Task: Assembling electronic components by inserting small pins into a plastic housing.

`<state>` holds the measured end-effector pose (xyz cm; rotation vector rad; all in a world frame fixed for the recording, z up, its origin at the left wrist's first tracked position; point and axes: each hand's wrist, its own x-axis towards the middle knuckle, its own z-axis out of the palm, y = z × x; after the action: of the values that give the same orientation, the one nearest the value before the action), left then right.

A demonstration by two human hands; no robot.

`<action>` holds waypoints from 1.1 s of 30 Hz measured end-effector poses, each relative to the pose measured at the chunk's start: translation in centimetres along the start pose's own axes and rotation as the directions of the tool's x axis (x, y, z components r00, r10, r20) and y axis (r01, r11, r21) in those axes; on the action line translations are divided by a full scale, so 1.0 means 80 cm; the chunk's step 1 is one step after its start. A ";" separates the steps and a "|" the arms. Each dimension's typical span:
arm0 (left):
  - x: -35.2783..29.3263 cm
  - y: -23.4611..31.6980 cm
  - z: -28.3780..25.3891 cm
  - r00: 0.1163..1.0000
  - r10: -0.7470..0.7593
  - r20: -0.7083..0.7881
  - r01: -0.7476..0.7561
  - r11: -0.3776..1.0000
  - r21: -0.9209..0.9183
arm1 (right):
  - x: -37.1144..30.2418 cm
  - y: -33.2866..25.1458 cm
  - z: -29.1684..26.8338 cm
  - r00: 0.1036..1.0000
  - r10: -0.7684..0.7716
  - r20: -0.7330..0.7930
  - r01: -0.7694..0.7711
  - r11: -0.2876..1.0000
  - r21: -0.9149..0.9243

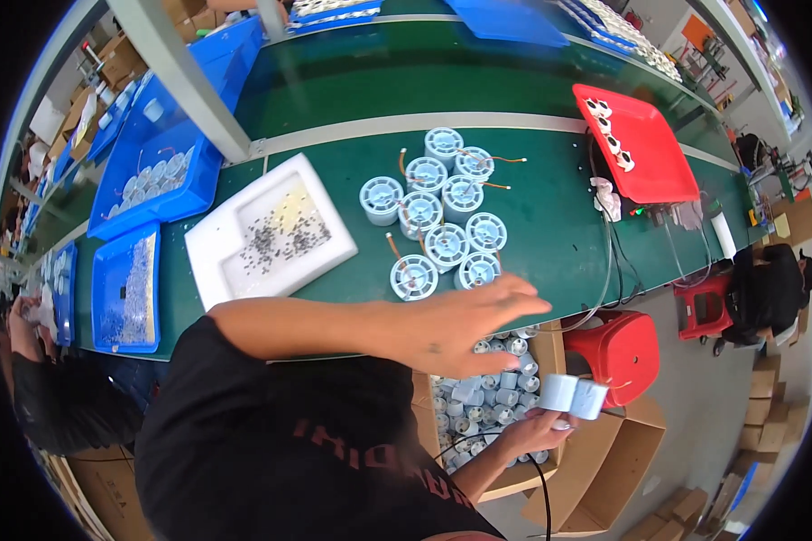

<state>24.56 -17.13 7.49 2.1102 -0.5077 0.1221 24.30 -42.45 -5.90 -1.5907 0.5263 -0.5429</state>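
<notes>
While the right hand (530, 435) pinches two cups (559, 393) side by side, a firm grip should stop either slipping; the left hand (469, 329), fingers spread, holds nothing.

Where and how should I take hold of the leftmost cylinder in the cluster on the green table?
Grip the leftmost cylinder around its curved side wall, probably coming from the left: it stands upright, green table shows along that side, and neighbouring cylinders crowd its right.
</notes>
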 end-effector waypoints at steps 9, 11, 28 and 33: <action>-0.002 0.000 -0.045 0.936 -0.332 0.114 0.334 0.742 -0.582 | -0.055 -0.136 0.117 0.644 -0.166 0.747 -0.089 0.954 0.288; -0.022 -0.006 -0.067 0.940 -0.342 0.003 0.305 0.833 -0.462 | -0.054 -0.149 0.137 0.508 -0.228 0.831 -0.148 0.927 0.345; -0.081 -0.169 -0.181 0.813 -0.303 -0.497 0.472 0.842 0.260 | 0.090 -0.134 0.257 0.472 -0.264 0.841 0.685 0.711 -0.161; -0.106 -0.119 -0.194 0.799 -0.259 -0.543 0.409 0.895 0.176 | 0.087 -0.185 0.293 0.407 -0.093 0.909 0.741 0.615 -0.269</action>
<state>22.32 2.78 6.44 2.2928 0.2261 0.5599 44.69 -27.33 7.36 -2.4700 -0.6182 0.1391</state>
